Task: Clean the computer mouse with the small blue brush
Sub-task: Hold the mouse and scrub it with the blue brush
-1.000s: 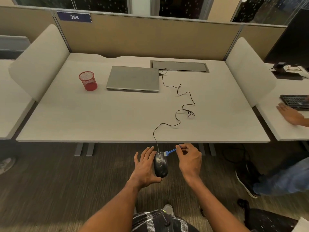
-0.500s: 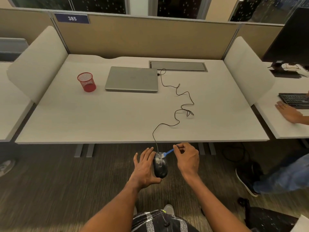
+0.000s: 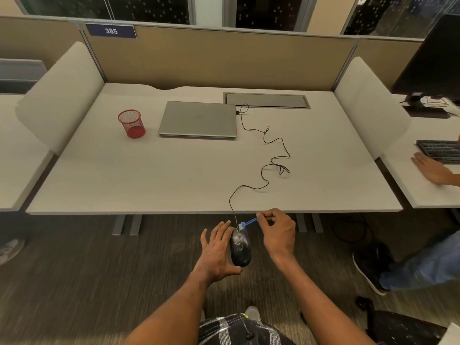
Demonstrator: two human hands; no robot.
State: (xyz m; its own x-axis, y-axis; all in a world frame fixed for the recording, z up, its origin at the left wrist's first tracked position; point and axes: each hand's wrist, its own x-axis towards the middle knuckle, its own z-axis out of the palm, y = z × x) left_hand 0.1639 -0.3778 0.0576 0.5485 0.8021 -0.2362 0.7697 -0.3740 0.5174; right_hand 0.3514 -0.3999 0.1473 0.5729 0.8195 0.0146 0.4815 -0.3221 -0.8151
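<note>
A black wired computer mouse (image 3: 240, 248) is held in the air just in front of the desk's near edge, over the carpet. My left hand (image 3: 217, 252) cradles it from the left, thumb under its rear end. My right hand (image 3: 278, 231) pinches the handle of the small blue brush (image 3: 248, 223). The brush's pale bristles rest on the mouse's front end, near the scroll wheel. The mouse's thin black cable (image 3: 268, 155) snakes across the desk to a closed grey laptop (image 3: 198, 119).
A red mesh cup (image 3: 132, 124) stands left of the laptop on the pale desk (image 3: 124, 175). A grey cable hatch (image 3: 267, 100) lies at the back. Padded dividers flank the desk. Another person's hand (image 3: 431, 168) and keyboard (image 3: 439, 150) are at the right desk.
The brush has shifted slightly along the front of the mouse. Both hands stay in nearly the same place in front of the desk edge.
</note>
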